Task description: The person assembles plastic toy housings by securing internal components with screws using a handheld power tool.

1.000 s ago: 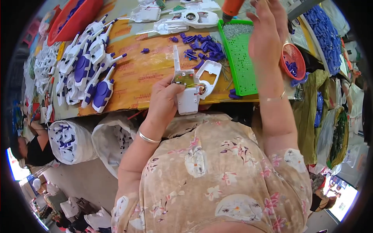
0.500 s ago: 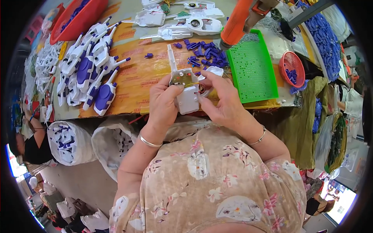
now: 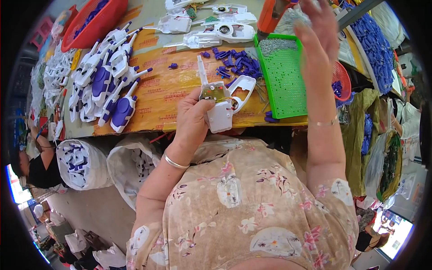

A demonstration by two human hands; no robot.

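Observation:
My left hand (image 3: 192, 114) grips an opened white plastic housing (image 3: 219, 118) near the table's front edge, thumb on top. Inside the housing lies a green circuit board (image 3: 213, 93) with thin wires. A white ring-shaped end piece (image 3: 244, 90) lies at its right, joined by the wires. My right hand (image 3: 318, 38) is raised over the right side of the green tray (image 3: 288, 101), blurred, its fingers stretched out and the thumb apart, with nothing seen in it. To its left hangs an orange power screwdriver (image 3: 271, 17), its tip by the tray's far end.
Small purple parts (image 3: 240, 63) lie beyond the housing. Screws (image 3: 278, 46) fill the tray's far end. Assembled white-and-purple devices (image 3: 101, 83) are heaped at left by a red basket (image 3: 72, 38). Open white housings (image 3: 216, 36) line the back. A small red basket (image 3: 343, 81) stands right; sacks (image 3: 83, 164) hang below.
My right hand has let go of the housing's right side and moved up and right over the green tray. The screwdriver has shifted slightly upward. My left hand keeps its hold.

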